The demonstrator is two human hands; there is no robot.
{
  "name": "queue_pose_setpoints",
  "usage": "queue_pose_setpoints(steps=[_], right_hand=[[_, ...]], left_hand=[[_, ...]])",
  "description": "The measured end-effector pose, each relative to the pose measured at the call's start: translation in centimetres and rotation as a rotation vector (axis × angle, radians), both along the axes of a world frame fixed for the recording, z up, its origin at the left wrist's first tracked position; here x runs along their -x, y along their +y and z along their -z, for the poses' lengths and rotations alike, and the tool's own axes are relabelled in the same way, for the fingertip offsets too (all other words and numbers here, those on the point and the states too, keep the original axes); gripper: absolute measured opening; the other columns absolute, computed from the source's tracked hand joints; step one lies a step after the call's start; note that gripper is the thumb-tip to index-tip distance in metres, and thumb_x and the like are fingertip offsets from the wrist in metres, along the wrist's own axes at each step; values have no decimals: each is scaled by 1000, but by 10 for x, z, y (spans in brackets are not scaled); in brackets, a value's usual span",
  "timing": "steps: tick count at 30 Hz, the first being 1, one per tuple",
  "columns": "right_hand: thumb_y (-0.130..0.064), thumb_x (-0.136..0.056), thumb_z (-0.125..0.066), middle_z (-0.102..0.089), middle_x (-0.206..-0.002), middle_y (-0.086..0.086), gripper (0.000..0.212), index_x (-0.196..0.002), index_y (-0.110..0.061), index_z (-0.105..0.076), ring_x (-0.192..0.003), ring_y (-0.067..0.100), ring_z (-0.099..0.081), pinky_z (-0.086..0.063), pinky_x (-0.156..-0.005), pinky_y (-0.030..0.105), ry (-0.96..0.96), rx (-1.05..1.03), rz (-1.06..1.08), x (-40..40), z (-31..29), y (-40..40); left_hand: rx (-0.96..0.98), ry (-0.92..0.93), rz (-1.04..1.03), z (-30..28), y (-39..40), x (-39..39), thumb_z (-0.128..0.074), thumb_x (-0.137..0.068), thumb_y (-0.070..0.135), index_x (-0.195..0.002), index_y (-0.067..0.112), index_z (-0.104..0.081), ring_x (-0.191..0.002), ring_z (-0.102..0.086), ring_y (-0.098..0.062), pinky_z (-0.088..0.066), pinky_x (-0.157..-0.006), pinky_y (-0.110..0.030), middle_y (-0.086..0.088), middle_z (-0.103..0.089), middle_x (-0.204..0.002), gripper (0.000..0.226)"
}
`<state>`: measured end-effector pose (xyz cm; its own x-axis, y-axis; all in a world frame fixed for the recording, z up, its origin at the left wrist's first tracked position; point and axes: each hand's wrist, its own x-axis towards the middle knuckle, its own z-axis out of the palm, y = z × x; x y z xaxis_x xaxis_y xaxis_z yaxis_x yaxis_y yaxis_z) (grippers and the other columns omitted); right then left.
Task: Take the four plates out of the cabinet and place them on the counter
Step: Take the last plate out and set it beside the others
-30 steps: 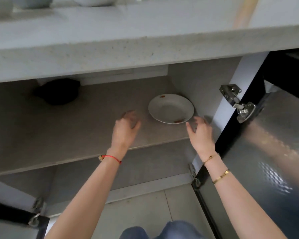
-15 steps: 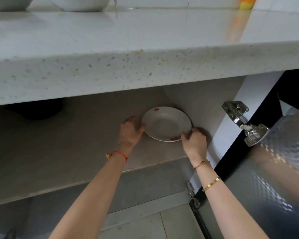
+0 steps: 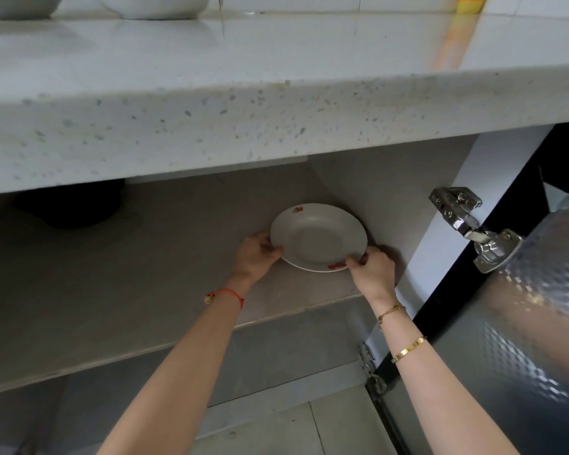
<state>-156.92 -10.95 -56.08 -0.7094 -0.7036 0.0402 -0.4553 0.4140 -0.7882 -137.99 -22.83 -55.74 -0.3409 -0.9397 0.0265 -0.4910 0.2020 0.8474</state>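
Observation:
A white plate (image 3: 317, 236) with small red marks on its rim is at the right end of the cabinet shelf (image 3: 128, 290), close to the side wall. My left hand (image 3: 257, 256) grips its left rim and my right hand (image 3: 372, 270) grips its near right rim. The plate looks tilted, its near edge raised off the shelf. Above the cabinet runs the speckled white counter (image 3: 276, 77).
White bowls (image 3: 151, 6) stand at the counter's back left. A dark object (image 3: 69, 205) sits at the shelf's back left. The open cabinet door (image 3: 523, 339), silver-lined, with a metal hinge (image 3: 470, 224), stands at the right. An orange item (image 3: 470, 1) is on the counter's far right.
Both hands reached in from in front of the shelf and closed on the plate's rim. The plate's near edge has come up slightly. The camera has tilted up toward the counter.

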Motion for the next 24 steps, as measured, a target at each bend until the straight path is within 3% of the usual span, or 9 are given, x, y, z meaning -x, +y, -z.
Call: queue_pose_setpoints(steps=[4, 7, 10, 18, 22, 24], right_hand=[[-25, -88, -65, -58, -71, -7, 17, -93, -9, -65, -78, 18, -59, -37, -61, 18, 7, 30, -72, -8, 1, 12], [-25, -88, -67, -58, -71, -14, 12, -93, -14, -66, -75, 9, -57, -33, -56, 6, 10, 64, -139, -17, 3, 21], [-25, -88, -67, -63, -74, -15, 9, -94, -19, -68, -78, 8, -62, -36, -60, 6, 4, 74, -217, -27, 4, 26], [-22, -86, -68, -68, -72, -16, 7, -92, -26, -68, -75, 8, -69, -56, -80, 31, -35, 60, -387, -68, 7, 19], [-20, -86, -68, -74, -85, -3, 14, -99, -16, -71, -85, 19, -71, -57, -85, 41, -77, 64, -401, -79, 8, 13], [-18, -86, -69, -75, -89, 4, 16, -100, -11, -71, -86, 22, -71, -57, -85, 45, -89, 68, -396, -80, 7, 12]], left_hand=[[11, 2, -37, 6, 16, -16, -73, -80, 12, -108, 10, -70, -76, -64, -19, -55, -82, -36, -13, -74, -96, 28], [9, 14, -90, 10, 32, -31, -75, -79, 12, -106, 10, -71, -83, -69, -27, -56, -84, -39, -12, -74, -94, 28], [15, 20, -159, 13, 50, -50, -77, -77, 13, -104, 11, -71, -83, -71, -27, -56, -84, -38, -9, -75, -91, 27], [22, 52, -292, 15, 84, -113, -78, -75, 17, -97, 21, -69, -67, -64, -1, -52, -73, -19, 7, -69, -77, 24], [7, 85, -283, 9, 87, -128, -78, -75, 14, -99, 26, -66, -70, -65, 0, -51, -72, -14, 11, -69, -78, 29], [13, 72, -286, 8, 86, -130, -76, -77, 14, -104, 20, -68, -73, -67, -9, -54, -76, -20, 4, -72, -83, 28]])
